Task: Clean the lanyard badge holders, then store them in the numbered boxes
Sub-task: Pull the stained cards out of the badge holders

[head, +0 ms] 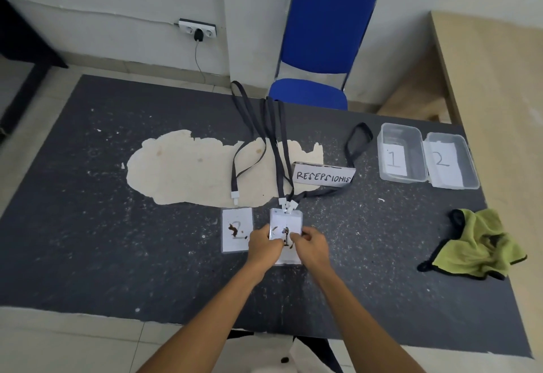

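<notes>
Head view: stained badge holder (236,230) on dark speckled table (117,240), blue chair (326,28) behind

Paper sign (323,177): you read "RESEPSIONIS".
Left clear box (416,152): "1".
Right clear box (467,164): "2".
Left badge holder (236,230): stained "2".

A brown-smeared clear badge holder (286,221), clipped to a dark lanyard (279,173), is gripped low by the left hand (263,245) and right hand (310,245). A second stained holder (236,230), marked 2, lies flat just to its left. Clear box 1 (401,155) and box 2 (451,162) stand side by side at the tabletop's far right.
</notes>
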The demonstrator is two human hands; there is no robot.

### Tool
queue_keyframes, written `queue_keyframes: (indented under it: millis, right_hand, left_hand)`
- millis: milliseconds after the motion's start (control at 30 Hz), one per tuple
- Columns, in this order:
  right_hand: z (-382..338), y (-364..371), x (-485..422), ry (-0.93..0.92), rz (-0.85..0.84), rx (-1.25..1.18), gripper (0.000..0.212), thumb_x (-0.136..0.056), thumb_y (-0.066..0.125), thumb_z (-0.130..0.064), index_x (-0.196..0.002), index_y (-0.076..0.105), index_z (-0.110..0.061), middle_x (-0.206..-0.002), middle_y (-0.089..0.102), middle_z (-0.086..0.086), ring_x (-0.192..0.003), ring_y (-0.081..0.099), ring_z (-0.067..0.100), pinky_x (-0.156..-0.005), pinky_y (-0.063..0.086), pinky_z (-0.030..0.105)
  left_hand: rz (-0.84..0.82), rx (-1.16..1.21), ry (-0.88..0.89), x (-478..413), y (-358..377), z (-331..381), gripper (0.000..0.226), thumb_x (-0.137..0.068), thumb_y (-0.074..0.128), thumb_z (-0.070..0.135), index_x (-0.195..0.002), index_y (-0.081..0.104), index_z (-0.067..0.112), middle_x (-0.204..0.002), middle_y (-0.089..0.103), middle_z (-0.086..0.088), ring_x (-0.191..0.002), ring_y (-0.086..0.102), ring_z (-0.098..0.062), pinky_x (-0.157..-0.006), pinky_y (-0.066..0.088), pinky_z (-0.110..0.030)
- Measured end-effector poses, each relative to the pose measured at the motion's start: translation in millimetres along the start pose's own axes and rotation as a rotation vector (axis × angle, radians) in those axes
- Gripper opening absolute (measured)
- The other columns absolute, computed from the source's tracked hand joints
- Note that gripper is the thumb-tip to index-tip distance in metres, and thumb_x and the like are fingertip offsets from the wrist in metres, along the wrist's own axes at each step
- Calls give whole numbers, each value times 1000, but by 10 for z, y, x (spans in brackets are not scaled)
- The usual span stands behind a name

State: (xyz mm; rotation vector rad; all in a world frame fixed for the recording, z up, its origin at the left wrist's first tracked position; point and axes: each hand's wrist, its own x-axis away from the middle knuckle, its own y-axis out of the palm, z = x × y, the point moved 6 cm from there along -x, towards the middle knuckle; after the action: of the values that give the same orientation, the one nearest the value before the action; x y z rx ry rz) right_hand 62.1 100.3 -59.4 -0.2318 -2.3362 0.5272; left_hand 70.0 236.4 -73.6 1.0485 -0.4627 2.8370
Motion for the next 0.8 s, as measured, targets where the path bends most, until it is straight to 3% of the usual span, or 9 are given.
queue_keyframes:
  millis: [200, 433, 567, 700, 800]
  right_hand:
    - [-11, 29, 25, 20, 4, -17, 29, -84, 61, -18, -113, 63, -11, -92, 70, 2, -81, 65, 13, -61, 50, 24]
    - [-198, 241, 43, -35, -29, -17, 28, -86, 61, -17, -114, 63, -10, -99, 69, 1, -85, 64, 13, -57, 43, 15]
    - [-363, 463, 93, -69, -51, -13, 26, -87, 61, -16, -113, 61, -12, -94, 65, -3, -85, 61, 12, -62, 44, 17]
    - [-473, 701, 139, -94, -96, 35, 26, -86, 61, -14, -112, 62, -11, -87, 64, -6, -79, 60, 9, -62, 45, 17]
    - [-499, 833, 148, -107, -127, 80, 28, -85, 62, -13, -113, 62, -10, -95, 67, -1, -82, 62, 11, -58, 44, 14]
  left_hand:
    - [71, -71, -9, -36, -54, -81, 30, -83, 56, 7, -111, 61, 19, -114, 60, -8, -99, 60, -20, -86, 56, -37]
    - [162, -103, 55, -74, -385, -44, 30, -84, 53, 6, -107, 63, 22, -112, 60, -6, -93, 62, -18, -80, 58, -36]
    - [242, -95, 43, -105, -663, -117, 23, -85, 52, 10, -102, 63, 21, -114, 59, -7, -94, 61, -19, -77, 59, -36]
    - [270, -38, 2, -136, -878, -269, 30, -88, 54, 9, -114, 63, 20, -119, 58, -8, -95, 62, -21, -77, 59, -36]
    - [265, -10, -16, -142, -962, -346, 38, -85, 54, 9, -118, 64, 22, -118, 59, -9, -97, 62, -21, -80, 59, -38]
